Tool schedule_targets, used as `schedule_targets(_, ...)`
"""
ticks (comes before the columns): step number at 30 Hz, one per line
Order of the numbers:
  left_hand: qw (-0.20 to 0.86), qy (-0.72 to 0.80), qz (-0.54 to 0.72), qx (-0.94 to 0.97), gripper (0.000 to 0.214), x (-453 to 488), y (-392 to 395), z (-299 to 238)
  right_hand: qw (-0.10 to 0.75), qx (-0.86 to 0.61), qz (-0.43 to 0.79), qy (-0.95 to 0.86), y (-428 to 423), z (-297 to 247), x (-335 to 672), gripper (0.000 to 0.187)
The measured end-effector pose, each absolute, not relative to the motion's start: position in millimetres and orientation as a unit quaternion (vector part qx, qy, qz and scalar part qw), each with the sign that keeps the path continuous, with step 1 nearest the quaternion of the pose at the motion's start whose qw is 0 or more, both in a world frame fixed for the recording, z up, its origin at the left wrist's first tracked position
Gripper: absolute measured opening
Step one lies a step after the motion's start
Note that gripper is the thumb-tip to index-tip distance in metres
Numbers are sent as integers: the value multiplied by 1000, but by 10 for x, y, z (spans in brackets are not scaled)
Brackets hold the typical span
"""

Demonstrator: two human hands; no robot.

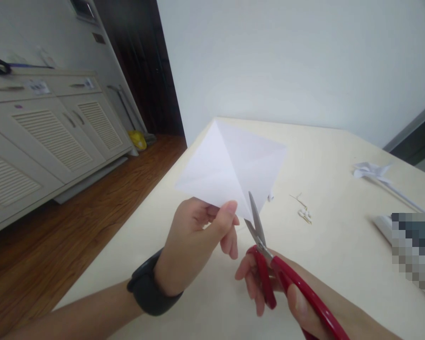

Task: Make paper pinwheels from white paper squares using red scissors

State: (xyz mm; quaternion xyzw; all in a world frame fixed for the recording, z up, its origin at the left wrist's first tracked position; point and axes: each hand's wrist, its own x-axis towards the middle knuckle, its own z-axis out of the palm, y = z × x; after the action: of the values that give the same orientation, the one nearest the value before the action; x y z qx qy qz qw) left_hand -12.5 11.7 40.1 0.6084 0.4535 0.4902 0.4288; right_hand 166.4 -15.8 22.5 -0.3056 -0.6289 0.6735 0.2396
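A white sheet of paper [230, 165], creased along a diagonal, is held up above the table by my left hand [201, 233]. The thumb lies on top near the sheet's lower corner, with fingers underneath. My right hand [297, 293] grips red-handled scissors [264, 248] by both handles. Their blades are spread apart around the paper's near corner, one blade above it and the other partly hidden below. A dark band circles my left wrist.
On the cream table [326, 264], a white paper pinwheel [371, 172] on a stick lies at the right. Small white and gold bits [304, 215] lie beyond the scissors. A blurred-out object [414, 255] sits at the right edge. A louvred cabinet [46, 137] stands across the wooden floor.
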Motion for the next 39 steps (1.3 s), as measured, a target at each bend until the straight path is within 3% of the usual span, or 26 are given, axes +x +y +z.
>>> schedule_targets(4, 455, 428, 458, 633, 49, -138, 122, 425, 235, -286, 670, -643, -143, 306, 1662, 49)
schedule_targets(16, 487, 386, 492, 610, 37, -121, 112, 471, 272, -239, 698, -618, -132, 38, 1641, 57)
schedule_targets(23, 502, 386, 513, 580, 24, -116, 112, 455, 270, -253, 688, -624, -119, 100, 1636, 53)
schedule_targets(39, 489, 385, 497, 605, 33, -150, 116, 436, 279, -254, 680, -629, -106, 25, 1608, 51)
